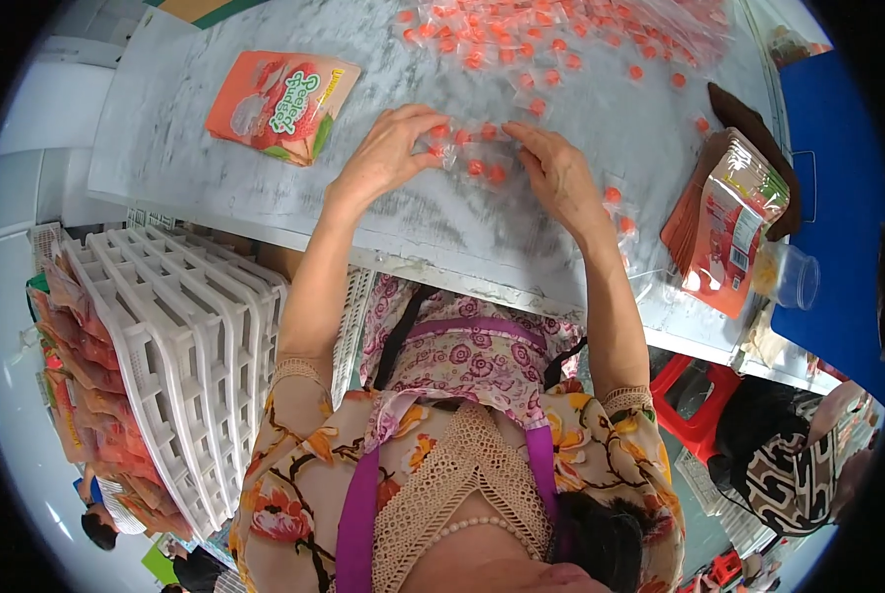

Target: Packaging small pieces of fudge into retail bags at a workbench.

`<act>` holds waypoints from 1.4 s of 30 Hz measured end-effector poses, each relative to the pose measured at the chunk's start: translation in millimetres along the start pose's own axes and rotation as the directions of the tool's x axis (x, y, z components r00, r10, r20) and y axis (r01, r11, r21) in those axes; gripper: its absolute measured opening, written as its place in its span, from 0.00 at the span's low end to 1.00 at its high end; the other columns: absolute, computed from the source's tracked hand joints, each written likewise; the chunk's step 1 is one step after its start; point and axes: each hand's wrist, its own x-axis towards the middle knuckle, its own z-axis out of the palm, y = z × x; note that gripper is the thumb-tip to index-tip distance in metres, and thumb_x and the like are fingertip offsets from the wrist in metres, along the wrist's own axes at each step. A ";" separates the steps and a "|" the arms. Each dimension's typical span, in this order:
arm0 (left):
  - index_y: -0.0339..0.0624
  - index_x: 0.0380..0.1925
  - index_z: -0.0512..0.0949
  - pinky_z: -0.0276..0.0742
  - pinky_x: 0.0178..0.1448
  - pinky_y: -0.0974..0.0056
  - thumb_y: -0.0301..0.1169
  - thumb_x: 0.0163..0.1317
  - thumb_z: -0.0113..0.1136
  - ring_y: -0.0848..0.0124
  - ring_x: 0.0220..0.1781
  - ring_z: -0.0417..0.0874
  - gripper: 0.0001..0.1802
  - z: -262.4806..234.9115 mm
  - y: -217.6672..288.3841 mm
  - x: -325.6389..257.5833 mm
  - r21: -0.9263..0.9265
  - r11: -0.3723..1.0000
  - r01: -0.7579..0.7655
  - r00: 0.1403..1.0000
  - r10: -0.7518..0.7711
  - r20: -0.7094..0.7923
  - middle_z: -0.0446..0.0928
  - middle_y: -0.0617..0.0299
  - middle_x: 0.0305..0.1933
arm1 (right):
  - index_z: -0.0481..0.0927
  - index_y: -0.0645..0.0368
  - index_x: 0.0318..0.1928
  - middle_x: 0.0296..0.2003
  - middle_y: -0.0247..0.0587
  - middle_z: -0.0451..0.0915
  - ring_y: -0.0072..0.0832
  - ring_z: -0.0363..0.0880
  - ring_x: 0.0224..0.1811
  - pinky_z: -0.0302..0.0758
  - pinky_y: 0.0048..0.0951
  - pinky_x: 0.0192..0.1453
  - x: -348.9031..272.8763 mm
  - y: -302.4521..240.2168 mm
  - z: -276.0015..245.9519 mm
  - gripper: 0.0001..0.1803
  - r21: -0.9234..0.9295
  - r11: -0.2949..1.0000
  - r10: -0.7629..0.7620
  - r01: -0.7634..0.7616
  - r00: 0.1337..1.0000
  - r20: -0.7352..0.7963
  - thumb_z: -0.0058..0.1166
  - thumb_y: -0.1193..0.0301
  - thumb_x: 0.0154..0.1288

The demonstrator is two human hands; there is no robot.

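My left hand (pixel 388 153) rests on the grey table with thumb and fingertips around red candies in clear wrappers (pixel 440 130). Across from it, my right hand (pixel 558 170) has its fingertips beside a few more wrapped red candies (pixel 489 130), thumb and forefinger apart with nothing visible between them. Two further wrapped candies (pixel 476 167) lie between the hands, toward me. Left of my left hand lies a stack of flat red-orange printed pouches (pixel 282 104). Beyond my hands spreads a big heap of the wrapped candies (pixel 522 40).
Glossy red pouches (pixel 724 227) are stacked at the table's right, beside a dark brown cloth (pixel 754 124) and a clear plastic cup (pixel 796 278). Loose candies (pixel 613 195) lie near my right wrist. White plastic crates (pixel 180 356) stand at lower left; a red stool (pixel 695 400) at lower right.
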 end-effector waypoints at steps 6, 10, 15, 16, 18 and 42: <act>0.42 0.57 0.75 0.69 0.64 0.55 0.31 0.45 0.75 0.50 0.60 0.70 0.36 -1.3 30.8 5.7 0.013 0.999 -0.036 0.997 0.037 -0.074 0.72 0.51 0.59 | 0.77 0.61 0.55 0.53 0.51 0.79 0.46 0.77 0.55 0.74 0.38 0.59 10.7 -2.2 5.2 0.23 -0.050 0.998 -0.025 0.025 1.000 0.010 0.50 0.83 0.57; 0.41 0.59 0.74 0.67 0.66 0.55 0.31 0.44 0.74 0.49 0.61 0.68 0.37 31.3 37.0 0.8 0.035 0.999 -0.002 0.998 0.004 -0.058 0.69 0.51 0.61 | 0.77 0.62 0.55 0.53 0.50 0.79 0.47 0.76 0.55 0.73 0.39 0.59 5.8 -2.1 6.1 0.25 -0.178 0.979 -0.091 0.096 0.995 0.033 0.50 0.85 0.53; 0.38 0.58 0.73 0.68 0.65 0.53 0.28 0.47 0.72 0.48 0.58 0.69 0.35 66.2 83.4 -26.0 -0.052 0.999 -0.008 0.995 0.003 -0.103 0.69 0.48 0.59 | 0.78 0.61 0.54 0.51 0.49 0.79 0.47 0.77 0.52 0.74 0.41 0.56 -34.4 -10.1 -30.5 0.26 -0.199 0.980 0.074 -0.028 0.971 0.228 0.50 0.84 0.51; 0.38 0.58 0.73 0.68 0.65 0.53 0.28 0.47 0.72 0.48 0.58 0.69 0.35 69.9 90.4 -26.1 -0.054 0.998 -0.012 0.994 0.006 -0.107 0.69 0.48 0.59 | 0.78 0.61 0.54 0.51 0.49 0.79 0.47 0.77 0.52 0.74 0.41 0.56 -37.8 -7.7 -43.8 0.26 -0.204 0.979 0.073 -0.026 0.971 0.226 0.50 0.84 0.51; 0.39 0.58 0.73 0.69 0.64 0.52 0.28 0.50 0.69 0.48 0.57 0.71 0.32 73.7 96.7 -24.4 -0.155 0.982 -0.112 0.994 0.110 -0.020 0.70 0.48 0.58 | 0.78 0.59 0.55 0.48 0.50 0.80 0.47 0.78 0.50 0.75 0.40 0.55 -34.7 -6.8 -72.4 0.25 -0.159 0.979 0.178 -0.127 0.913 0.367 0.51 0.82 0.54; 0.43 0.58 0.75 0.77 0.51 0.56 0.25 0.57 0.62 0.52 0.43 0.82 0.25 30.0 31.7 120.1 -0.100 0.993 -0.069 0.970 0.043 -0.241 0.81 0.46 0.42 | 0.77 0.58 0.59 0.54 0.46 0.80 0.38 0.79 0.55 0.73 0.31 0.62 54.3 101.5 -60.4 0.25 0.108 0.986 0.122 -0.129 0.990 0.071 0.42 0.85 0.62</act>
